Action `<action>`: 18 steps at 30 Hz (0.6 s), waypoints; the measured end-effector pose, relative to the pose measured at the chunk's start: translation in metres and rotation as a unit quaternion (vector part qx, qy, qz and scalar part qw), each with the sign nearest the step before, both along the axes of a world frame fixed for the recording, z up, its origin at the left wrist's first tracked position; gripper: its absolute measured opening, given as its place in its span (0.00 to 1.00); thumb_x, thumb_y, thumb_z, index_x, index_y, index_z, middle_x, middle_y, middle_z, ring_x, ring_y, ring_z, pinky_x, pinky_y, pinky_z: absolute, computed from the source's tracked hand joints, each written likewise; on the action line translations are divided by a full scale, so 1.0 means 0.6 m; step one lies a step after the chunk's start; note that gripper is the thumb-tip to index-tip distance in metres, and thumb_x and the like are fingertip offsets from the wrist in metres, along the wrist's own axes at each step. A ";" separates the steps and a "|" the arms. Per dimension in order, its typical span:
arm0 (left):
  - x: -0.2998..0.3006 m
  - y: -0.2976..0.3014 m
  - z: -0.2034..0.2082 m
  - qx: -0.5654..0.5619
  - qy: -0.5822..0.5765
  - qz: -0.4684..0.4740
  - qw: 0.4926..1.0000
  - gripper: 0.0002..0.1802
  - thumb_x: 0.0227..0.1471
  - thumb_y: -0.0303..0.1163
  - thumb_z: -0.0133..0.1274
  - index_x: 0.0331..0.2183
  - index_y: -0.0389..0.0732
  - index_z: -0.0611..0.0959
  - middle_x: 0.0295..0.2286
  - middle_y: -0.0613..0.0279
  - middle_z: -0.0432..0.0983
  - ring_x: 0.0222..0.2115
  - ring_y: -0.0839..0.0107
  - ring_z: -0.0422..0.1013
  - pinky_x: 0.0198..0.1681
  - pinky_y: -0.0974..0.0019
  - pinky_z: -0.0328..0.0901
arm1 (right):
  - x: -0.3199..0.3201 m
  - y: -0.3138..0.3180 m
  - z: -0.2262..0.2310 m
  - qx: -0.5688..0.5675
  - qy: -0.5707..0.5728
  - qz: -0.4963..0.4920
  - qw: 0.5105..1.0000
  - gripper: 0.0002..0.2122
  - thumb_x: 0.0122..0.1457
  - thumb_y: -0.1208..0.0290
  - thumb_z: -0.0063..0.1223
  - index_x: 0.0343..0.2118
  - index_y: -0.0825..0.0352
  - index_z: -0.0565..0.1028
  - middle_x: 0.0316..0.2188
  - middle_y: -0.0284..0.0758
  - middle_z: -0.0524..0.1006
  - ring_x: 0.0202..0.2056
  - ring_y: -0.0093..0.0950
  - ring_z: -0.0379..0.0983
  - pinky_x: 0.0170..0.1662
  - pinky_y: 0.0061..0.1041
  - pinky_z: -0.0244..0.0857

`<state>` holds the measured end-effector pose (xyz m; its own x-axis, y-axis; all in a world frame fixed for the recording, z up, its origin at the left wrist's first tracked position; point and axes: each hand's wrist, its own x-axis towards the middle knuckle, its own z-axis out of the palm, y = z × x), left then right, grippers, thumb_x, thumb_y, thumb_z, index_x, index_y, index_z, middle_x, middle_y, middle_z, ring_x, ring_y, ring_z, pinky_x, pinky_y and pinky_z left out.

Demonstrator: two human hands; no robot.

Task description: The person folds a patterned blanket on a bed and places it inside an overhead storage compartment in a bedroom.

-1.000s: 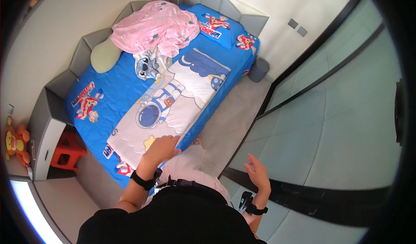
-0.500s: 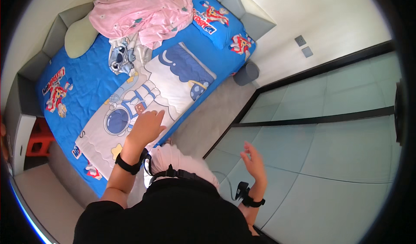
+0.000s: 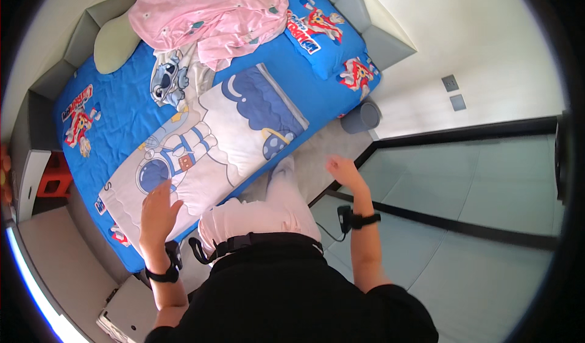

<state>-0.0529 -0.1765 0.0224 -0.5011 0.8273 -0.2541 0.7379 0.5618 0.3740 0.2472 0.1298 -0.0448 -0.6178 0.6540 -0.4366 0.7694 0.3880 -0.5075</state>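
Note:
My left hand [image 3: 159, 214] hovers over the near edge of a folded quilt [image 3: 213, 139] with an astronaut print. Its fingers are stretched and hold nothing. Out to the right, above the floor beside the bed, my right hand [image 3: 345, 172] is raised with loosely bent fingers and nothing visible in it. The quilt lies flat, slanting across a blue bed [image 3: 109, 139]. Beyond it are a pink blanket or garment [image 3: 210, 14], a light cloth [image 3: 170, 82] with a blue cartoon animal, and a blue pillow [image 3: 314, 29].
A pale green cushion [image 3: 114, 45] leans on the padded headboard. A grey bin [image 3: 362, 118] stands near the bed's far right corner. Sliding glass panels [image 3: 457, 172] line the right side. At left are a red stool [image 3: 55, 178] and a cabinet [image 3: 67, 264].
My left hand has moved left and nearer to me; my right hand has risen farther away. A leg has come forward beside the bed, and the view has shifted. The quilt stays in place.

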 end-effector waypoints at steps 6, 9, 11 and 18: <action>0.097 0.013 0.019 -0.077 -0.015 0.186 0.979 0.26 0.39 0.35 0.47 0.43 0.37 0.63 0.38 0.49 0.62 0.40 0.55 0.58 0.41 0.60 0.54 | -0.029 0.177 -0.193 -0.022 -0.018 0.053 0.998 0.11 0.44 0.64 0.45 0.27 0.67 0.70 0.26 0.39 0.72 0.30 0.35 0.67 0.33 0.28 0.59; 0.143 0.061 0.042 -0.080 -0.079 0.232 0.966 0.26 0.40 0.35 0.46 0.43 0.36 0.62 0.39 0.48 0.61 0.41 0.54 0.57 0.43 0.61 0.53 | -0.065 0.218 -0.248 -0.138 -0.041 0.033 0.989 0.12 0.42 0.62 0.46 0.24 0.67 0.71 0.26 0.39 0.72 0.30 0.35 0.67 0.33 0.29 0.59; 0.165 0.088 0.053 -0.095 -0.117 0.242 0.958 0.26 0.40 0.34 0.47 0.43 0.36 0.62 0.39 0.46 0.61 0.41 0.53 0.58 0.43 0.61 0.53 | -0.094 0.228 -0.266 -0.163 -0.097 0.070 0.979 0.13 0.41 0.62 0.47 0.26 0.67 0.71 0.28 0.40 0.71 0.32 0.36 0.66 0.35 0.29 0.59; 0.247 0.130 0.101 -0.166 -0.100 0.284 0.939 0.25 0.39 0.32 0.48 0.42 0.34 0.63 0.37 0.45 0.63 0.39 0.52 0.60 0.41 0.61 0.55 | -0.121 0.223 -0.350 -0.215 -0.093 0.052 0.971 0.29 0.38 0.58 0.51 0.41 0.73 0.60 0.41 0.47 0.63 0.45 0.37 0.58 0.46 0.26 0.54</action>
